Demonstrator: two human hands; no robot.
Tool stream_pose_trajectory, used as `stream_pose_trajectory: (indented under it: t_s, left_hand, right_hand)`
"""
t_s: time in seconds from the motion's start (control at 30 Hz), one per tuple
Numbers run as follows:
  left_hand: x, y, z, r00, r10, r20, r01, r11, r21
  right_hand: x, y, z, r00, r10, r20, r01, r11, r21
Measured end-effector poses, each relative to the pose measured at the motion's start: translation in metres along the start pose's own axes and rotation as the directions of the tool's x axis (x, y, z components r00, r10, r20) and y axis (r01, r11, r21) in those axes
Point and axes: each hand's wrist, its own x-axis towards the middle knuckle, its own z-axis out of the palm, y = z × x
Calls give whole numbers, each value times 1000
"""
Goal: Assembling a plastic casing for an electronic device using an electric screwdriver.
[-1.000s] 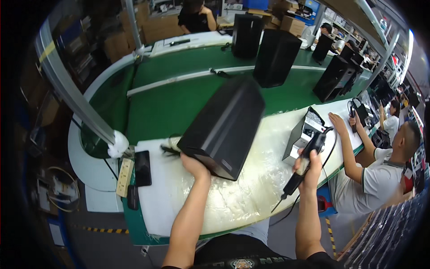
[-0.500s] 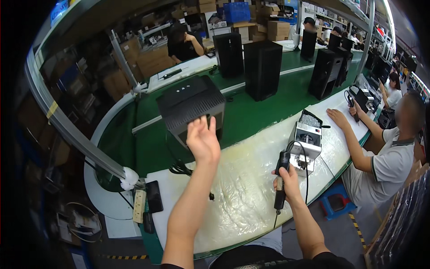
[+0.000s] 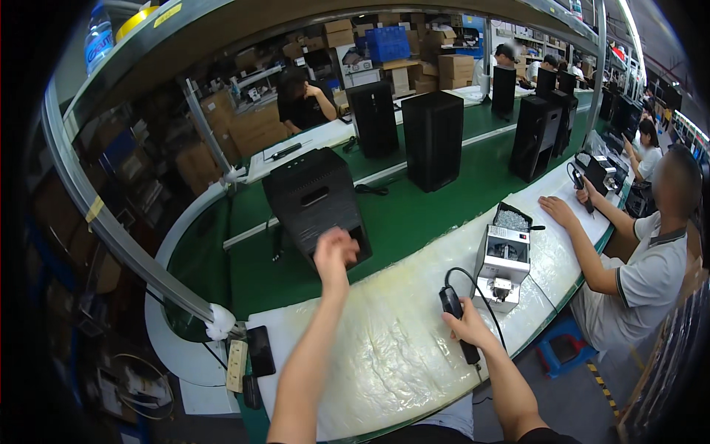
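"Where is the black speaker [image 3: 309, 216]?"

"On the green belt [image 3: 403, 226], just beyond the bench [image 3: 370, 362], toward the left. An oblong slot shows in it."

"And the left hand [image 3: 336, 255]?"

"In front of the speaker's lower part, its grip partly open, fingers loosely bent, with nothing seen in it. It is blurred, so I can't tell whether it touches the speaker."

"What about the right hand [image 3: 467, 325]?"

"That grip is closed around a black power screwdriver [image 3: 469, 351], which points down toward the bench's near edge. A cord [image 3: 484, 294] loops from its upper end."

"Anything near it?"

"A silver machine [image 3: 506, 253] stands on the bench just beyond. Farther right, a co-worker [image 3: 636, 266] sits at the bench."

"And the left end?"

"A dark phone [image 3: 260, 351] lies beside a pale power strip [image 3: 236, 365]."
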Motion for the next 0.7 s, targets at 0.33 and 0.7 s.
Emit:
stream_pose_trajectory:
  t_s: [0.33, 0.7]
  left_hand:
    - [-166, -105, -85, 968, -214, -133, 247, 904, 348]
    - [-151, -99, -80, 908, -68, -412, 158, 970, 187]
  right_hand:
    - [77, -29, 67, 638, -691, -340, 367, 661, -655]
    - [86, -39, 246, 919, -394, -17, 359, 819, 446]
